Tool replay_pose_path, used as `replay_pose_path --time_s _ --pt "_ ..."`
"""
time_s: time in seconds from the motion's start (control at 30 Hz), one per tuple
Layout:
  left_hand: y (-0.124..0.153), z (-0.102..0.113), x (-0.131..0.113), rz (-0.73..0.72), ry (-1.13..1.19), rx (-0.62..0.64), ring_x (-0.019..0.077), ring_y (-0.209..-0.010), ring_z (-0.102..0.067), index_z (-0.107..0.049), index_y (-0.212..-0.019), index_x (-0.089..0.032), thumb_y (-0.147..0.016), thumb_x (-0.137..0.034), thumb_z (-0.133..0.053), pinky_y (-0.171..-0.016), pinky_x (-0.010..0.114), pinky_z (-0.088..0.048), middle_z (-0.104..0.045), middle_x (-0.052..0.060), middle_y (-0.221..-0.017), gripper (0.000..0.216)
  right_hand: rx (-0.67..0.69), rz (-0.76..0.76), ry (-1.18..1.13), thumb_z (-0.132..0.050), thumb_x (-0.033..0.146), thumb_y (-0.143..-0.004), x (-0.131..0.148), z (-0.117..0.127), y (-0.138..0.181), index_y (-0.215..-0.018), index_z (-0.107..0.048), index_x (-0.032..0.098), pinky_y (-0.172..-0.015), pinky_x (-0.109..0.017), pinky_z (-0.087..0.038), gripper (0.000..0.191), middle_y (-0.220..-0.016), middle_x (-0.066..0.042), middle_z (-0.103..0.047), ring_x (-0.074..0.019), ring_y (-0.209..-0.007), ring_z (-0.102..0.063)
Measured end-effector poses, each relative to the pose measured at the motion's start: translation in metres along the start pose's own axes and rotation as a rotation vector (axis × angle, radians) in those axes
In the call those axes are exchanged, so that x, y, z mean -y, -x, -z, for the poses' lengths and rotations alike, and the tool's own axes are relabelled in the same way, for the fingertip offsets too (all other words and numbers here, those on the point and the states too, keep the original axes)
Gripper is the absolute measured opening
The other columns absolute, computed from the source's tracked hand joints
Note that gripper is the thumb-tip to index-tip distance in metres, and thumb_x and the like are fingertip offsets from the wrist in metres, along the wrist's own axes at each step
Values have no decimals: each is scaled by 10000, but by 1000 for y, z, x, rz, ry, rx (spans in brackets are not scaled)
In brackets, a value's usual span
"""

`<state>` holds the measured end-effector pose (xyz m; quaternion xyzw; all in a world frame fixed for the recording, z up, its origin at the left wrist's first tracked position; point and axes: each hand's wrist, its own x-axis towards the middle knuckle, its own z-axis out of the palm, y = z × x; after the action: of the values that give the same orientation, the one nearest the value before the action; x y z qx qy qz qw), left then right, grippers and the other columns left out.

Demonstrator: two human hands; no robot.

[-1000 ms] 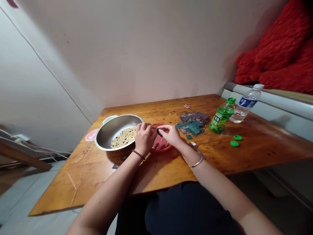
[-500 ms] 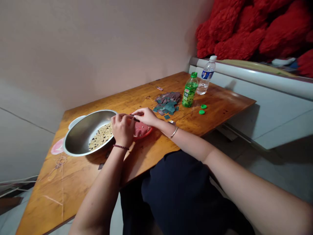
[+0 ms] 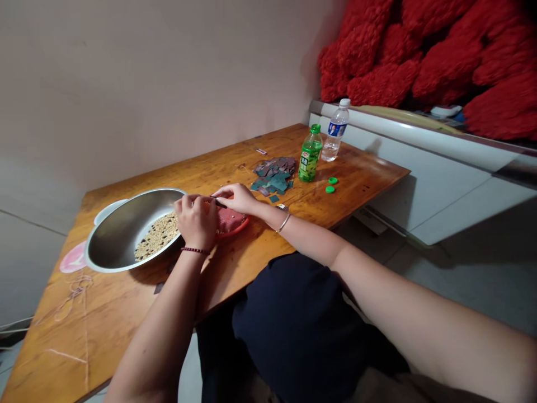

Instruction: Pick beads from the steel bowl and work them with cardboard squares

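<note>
My left hand (image 3: 196, 223) is closed, its curled fingers raised over the right rim of a large metal basin (image 3: 113, 235). My right hand (image 3: 238, 199) pinches a small dark piece (image 3: 218, 203) that spans the gap to my left fingertips; its exact kind is too small to make out. Inside the basin lie small pale grains (image 3: 157, 238) mixed with dark bits. Below both hands sits a shallow red basket (image 3: 230, 221), with a few pale grains in it. My left hand partly hides the basket and the basin's edge.
A pile of dark green and brown flat pieces (image 3: 274, 174) lies beyond my right hand. Behind it stand a green drink bottle (image 3: 309, 155) and a clear water bottle (image 3: 335, 131), near two green caps (image 3: 331, 186). Pinkish string (image 3: 75, 291) lies at left on the wooden table (image 3: 247, 263).
The whole scene has shifted left in view as my head turned slightly right. Both hands stay together above the red basket, with the dark piece still between them.
</note>
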<state>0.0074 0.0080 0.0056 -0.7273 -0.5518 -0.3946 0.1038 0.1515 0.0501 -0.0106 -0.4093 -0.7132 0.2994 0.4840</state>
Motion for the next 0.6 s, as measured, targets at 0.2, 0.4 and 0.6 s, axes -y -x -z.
replay_pose_path --time_s 0.2,0.4,0.6 --pt "0 -1 0 -26 -10 18 264 -1037 -423 -663 -864 -213 -839 -384 -491 -853 384 -390 -570 94 -991 244 -2 -9 78 -614 175 -797 0 4 6 -950 -715 180 -793 -216 -501 183 -933 -26 -726 -118 -827 -669" --pt "1 -3 1 -48 -24 60 274 -1036 -440 -673 -857 -209 -832 -376 -489 -818 379 -396 -578 98 -989 249 -54 -9 179 -613 202 -797 -1 2 16 -953 -719 198 -803 -244 -493 189 -924 -30 -728 -141 -835 -663" --pt "0 0 2 -66 -23 55 280 -1042 -446 -679 -845 -198 -826 -367 -491 -831 371 -385 -580 102 -978 254 -74 2 276 -620 229 -800 5 3 20 -942 -723 238 -858 -261 -464 175 -914 -6 -731 -154 -867 -660"
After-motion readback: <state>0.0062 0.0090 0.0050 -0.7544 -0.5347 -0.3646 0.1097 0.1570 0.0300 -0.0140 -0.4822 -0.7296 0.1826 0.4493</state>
